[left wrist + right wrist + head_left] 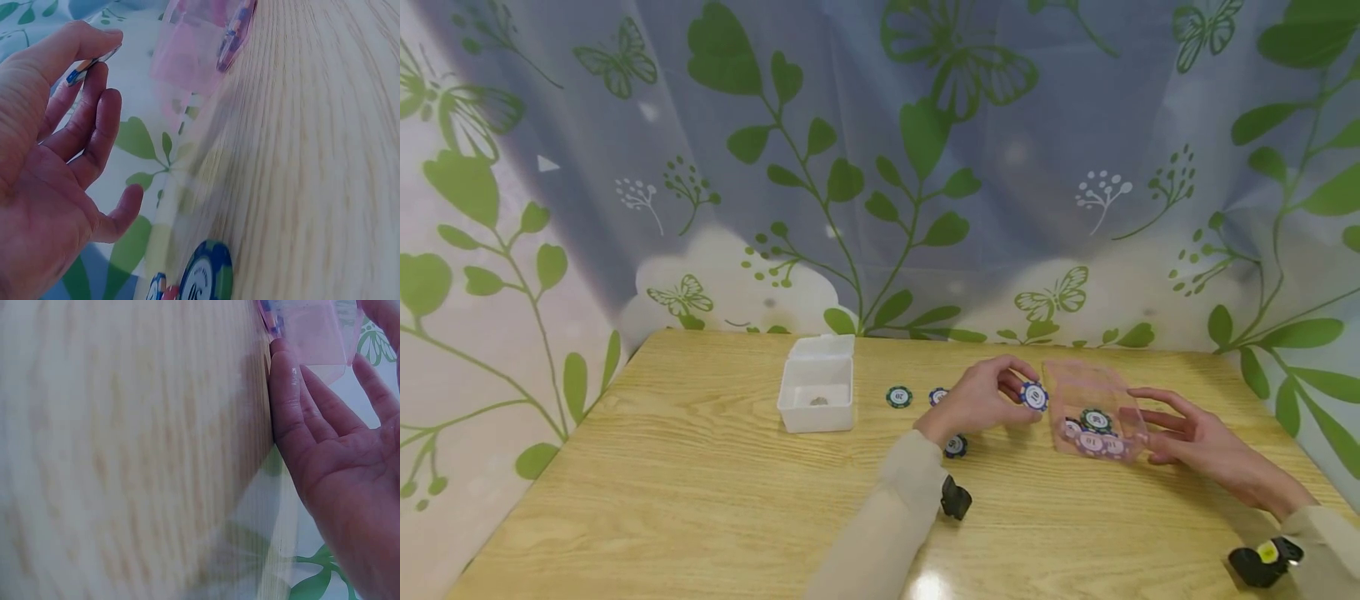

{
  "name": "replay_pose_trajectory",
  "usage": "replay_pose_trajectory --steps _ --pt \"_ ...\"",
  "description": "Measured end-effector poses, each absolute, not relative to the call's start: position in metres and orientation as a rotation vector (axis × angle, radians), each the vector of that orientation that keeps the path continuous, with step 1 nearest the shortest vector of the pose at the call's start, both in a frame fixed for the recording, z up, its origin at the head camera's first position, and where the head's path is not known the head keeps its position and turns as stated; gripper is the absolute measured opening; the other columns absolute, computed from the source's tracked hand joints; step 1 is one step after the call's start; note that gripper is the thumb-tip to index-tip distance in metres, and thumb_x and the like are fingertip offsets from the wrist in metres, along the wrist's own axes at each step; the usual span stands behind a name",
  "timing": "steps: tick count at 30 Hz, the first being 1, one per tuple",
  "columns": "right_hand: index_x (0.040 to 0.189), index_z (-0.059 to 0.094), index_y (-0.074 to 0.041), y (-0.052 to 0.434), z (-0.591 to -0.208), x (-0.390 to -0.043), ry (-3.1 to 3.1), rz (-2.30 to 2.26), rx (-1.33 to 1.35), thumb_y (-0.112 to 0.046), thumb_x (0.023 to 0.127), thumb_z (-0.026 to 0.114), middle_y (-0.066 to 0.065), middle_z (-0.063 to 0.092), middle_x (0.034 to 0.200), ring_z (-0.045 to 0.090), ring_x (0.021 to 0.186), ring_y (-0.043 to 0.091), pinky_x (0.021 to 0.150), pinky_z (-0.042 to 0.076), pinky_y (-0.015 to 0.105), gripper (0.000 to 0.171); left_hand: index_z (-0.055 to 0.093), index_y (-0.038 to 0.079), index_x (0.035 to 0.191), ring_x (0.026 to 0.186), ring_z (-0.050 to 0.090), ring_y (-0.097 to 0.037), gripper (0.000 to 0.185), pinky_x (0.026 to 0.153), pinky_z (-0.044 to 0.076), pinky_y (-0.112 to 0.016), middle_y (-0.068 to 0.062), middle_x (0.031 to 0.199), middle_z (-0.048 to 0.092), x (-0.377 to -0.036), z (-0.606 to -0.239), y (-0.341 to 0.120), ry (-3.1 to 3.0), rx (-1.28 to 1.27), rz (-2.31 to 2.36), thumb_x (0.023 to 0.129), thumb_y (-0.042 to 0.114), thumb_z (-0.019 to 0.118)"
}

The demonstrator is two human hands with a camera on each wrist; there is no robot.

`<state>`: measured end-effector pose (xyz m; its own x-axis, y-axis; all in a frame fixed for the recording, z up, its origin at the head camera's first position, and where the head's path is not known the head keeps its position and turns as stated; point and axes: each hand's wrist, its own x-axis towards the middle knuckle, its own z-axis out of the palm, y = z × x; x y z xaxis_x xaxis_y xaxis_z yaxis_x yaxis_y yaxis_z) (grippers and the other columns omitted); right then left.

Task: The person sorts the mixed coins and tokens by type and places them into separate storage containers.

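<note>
My left hand (981, 393) pinches a blue-and-white poker chip (1034, 397) marked 10 between thumb and fingers, held above the table just left of a see-through pink box (1060, 383). In the left wrist view the chip (94, 64) appears nearly edge-on. Inside the pink box lie several chips, a green one (1096, 420) among them. At the box's right side is my right hand (1202, 446), its fingers extended along the wall. The right wrist view shows its fingertips by the pink box (312, 337).
Left of my left hand lie a green chip (898, 397) marked 20, a blue chip (936, 395) partly hidden by the hand, and a dark blue chip (955, 447) near the wrist. Farther left stands a white box (816, 419), lid up, with a small round thing inside. A patterned curtain (865, 167) hangs behind the table.
</note>
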<state>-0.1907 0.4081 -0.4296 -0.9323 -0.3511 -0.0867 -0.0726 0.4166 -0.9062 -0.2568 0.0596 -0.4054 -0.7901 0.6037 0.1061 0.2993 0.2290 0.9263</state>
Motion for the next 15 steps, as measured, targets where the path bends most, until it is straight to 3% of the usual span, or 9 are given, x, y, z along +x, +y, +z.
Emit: replay_pose_trajectory --steps 15 --pt "0.159 0.029 -0.019 0.408 -0.429 -0.190 2.410 -1.526 -0.366 -0.010 0.106 0.054 -0.040 0.051 0.130 0.058 0.112 -0.015 0.080 0.060 0.032 0.060 0.066 0.018 0.119 0.085 0.063 -0.002 0.043 0.079 0.054 -0.020 0.007 0.095 0.063 -0.256 -0.406 0.078 2.106 0.818 1.681 0.082 0.017 0.088"
